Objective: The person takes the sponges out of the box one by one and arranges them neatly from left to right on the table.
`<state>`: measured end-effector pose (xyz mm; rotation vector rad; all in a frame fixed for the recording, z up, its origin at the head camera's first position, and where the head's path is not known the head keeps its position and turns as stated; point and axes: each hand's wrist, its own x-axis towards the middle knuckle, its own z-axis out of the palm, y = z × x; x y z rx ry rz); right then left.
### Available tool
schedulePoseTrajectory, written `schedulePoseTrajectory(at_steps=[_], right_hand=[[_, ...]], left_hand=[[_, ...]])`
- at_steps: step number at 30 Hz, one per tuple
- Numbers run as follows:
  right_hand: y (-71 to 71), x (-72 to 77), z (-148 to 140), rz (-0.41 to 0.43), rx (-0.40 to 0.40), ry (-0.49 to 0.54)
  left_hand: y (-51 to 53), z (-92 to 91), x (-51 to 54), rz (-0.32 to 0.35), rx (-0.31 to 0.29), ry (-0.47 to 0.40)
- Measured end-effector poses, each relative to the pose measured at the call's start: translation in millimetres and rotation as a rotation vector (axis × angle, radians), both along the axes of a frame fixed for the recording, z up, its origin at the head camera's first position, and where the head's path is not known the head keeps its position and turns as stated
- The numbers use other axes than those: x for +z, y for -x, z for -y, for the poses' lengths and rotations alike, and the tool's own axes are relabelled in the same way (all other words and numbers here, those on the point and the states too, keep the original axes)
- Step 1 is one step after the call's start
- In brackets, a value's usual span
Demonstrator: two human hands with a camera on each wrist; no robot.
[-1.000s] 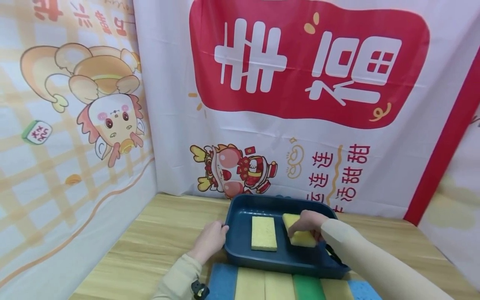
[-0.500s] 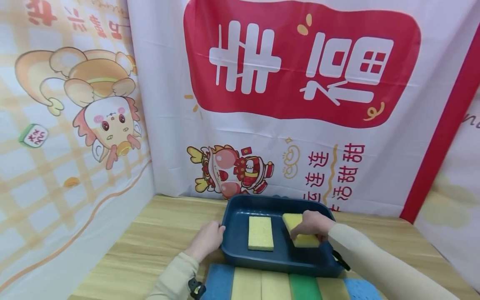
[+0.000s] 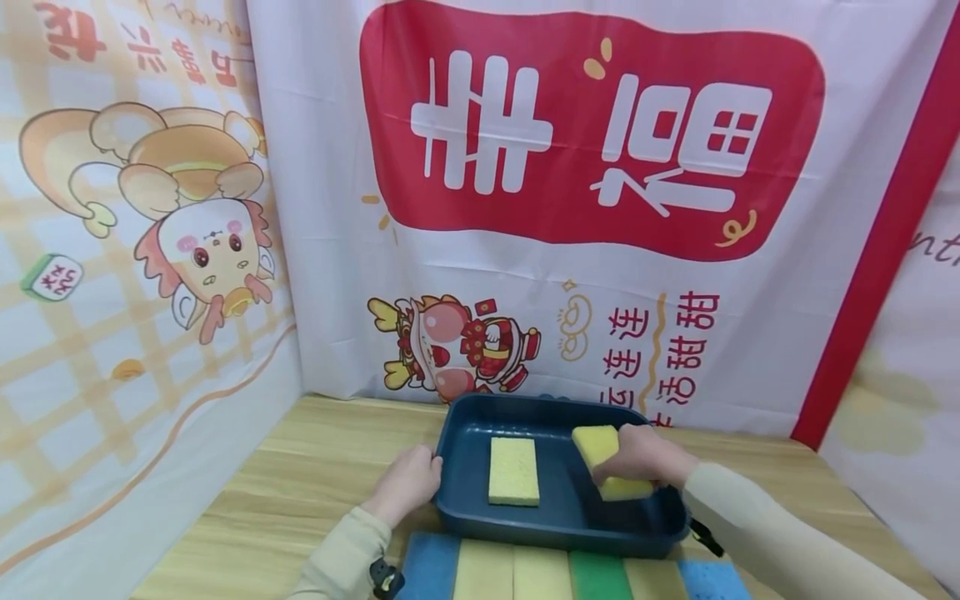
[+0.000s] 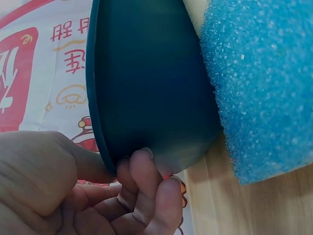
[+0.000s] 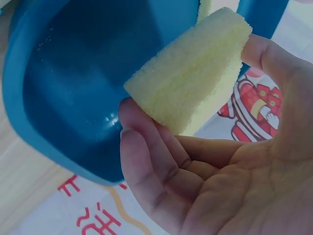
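Note:
A dark blue rectangular pan (image 3: 555, 537) stands on the wooden table. My left hand (image 3: 405, 483) grips its left rim; in the left wrist view the curled fingers (image 4: 142, 176) lie on the wall's outer side. My right hand (image 3: 648, 457) holds a yellow sponge (image 3: 591, 440) over the right part of the pan. The right wrist view shows this sponge (image 5: 195, 68) tilted between thumb and fingers. Another yellow sponge (image 3: 513, 472) lies flat on the pan's floor, left of the middle.
In front of the pan lies a row of sponges: a blue one (image 3: 429, 567), yellow ones (image 3: 483, 571), a green one (image 3: 600, 575) and another blue one (image 3: 712, 581). A printed cloth (image 3: 525, 267) hangs close behind the pan. A patterned cloth (image 3: 142, 292) hangs at left.
My right hand has moved right with its sponge, away from the sponge lying in the pan. The left hand keeps its grip on the rim. The whole head view has shifted slightly.

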<state>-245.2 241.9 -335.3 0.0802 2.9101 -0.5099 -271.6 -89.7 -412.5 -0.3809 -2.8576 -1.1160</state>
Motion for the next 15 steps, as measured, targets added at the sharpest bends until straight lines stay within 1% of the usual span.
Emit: schedulePoseTrajectory(at_steps=[4, 7, 13, 15], right_hand=[[-4.8, 0.6, -8.9, -0.044, 0.045, -0.036], [-10.3, 0.8, -14.3, -0.086, 0.057, -0.059], [-24.3, 4.4, -21.1, -0.177, 0.027, -0.087], [-28.3, 6.0, -23.1, -0.202, 0.024, -0.088]], left_hand=[[0.2, -0.6, -0.6, 0.013, 0.003, -0.005], [-0.3, -1.6, -1.0, 0.009, 0.002, 0.014], [-3.2, -5.3, -2.6, -0.067, -0.001, 0.11], [-4.7, -6.9, -3.5, -0.081, 0.003, 0.134]])
